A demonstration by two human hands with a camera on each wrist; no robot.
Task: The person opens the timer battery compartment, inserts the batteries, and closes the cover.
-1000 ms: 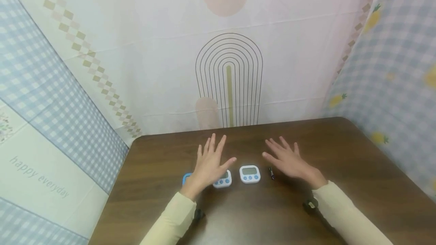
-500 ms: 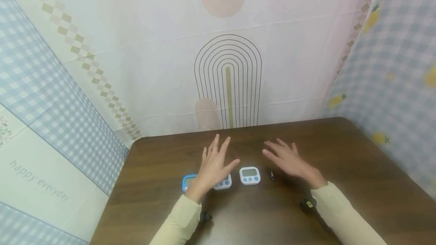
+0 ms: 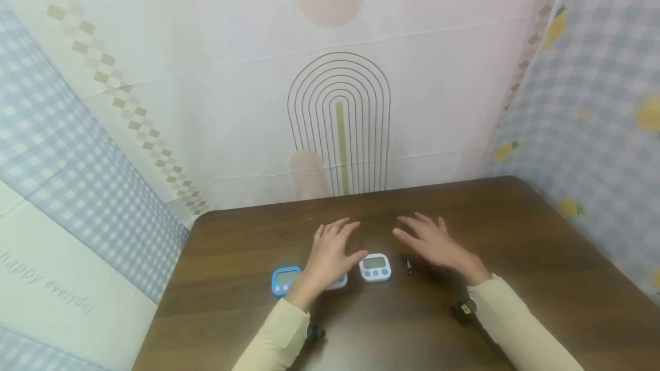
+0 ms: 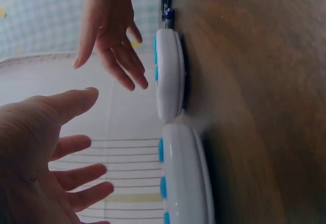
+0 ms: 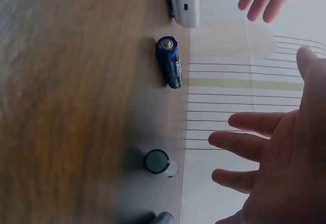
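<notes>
My left hand, thumb spread and fingers slightly bent, hovers above a white timer that it mostly hides. Just left of that wrist lies a blue timer. Another white timer, with a grey screen and blue buttons, lies near the left thumb. My right hand is held above the table with its fingers spread and nothing in them. Between this timer and the right hand lies a small battery; its blue wrapper shows on the battery in the right wrist view.
A dark-ended cylinder lies past the battery, with a rounded dark object at the frame's bottom edge. The brown wooden table ends at a patterned cloth behind; checked cloths hang at both sides.
My left hand has shifted right and its fingers have bent more, uncovering the blue timer. My right hand stays nearly in place. The head view has turned slightly.
</notes>
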